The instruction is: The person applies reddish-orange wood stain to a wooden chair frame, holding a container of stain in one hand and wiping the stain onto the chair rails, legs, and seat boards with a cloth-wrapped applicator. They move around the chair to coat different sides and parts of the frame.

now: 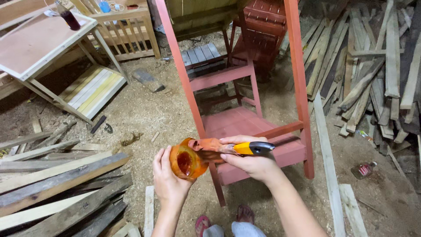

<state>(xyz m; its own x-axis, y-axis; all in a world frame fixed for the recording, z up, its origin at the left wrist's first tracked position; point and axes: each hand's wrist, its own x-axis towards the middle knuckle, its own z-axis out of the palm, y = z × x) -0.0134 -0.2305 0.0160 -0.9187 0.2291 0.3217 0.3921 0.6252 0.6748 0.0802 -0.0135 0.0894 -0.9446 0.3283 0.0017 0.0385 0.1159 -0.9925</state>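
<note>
Dipping brush [228, 148] into jar [186, 163] — beside the red frame [245, 123].
Left hand [167, 177] cups jar; right hand [252, 160] pinches handle, bristles leftward at jar mouth.

**Woodworking shop, rough dirt-floor type**

Sawdust and shavings [144, 109] cover the ground. Loose planks [377, 66] heaped far right, more rough boards [57, 180] stacked near left. Red-painted wooden frame [245, 118] centre, another red piece [263, 30] behind it. Unpainted table [39, 48] and slatted furniture [127, 30] far left. Paint-coated brush [237, 148] and container [186, 161] in hand.
</note>
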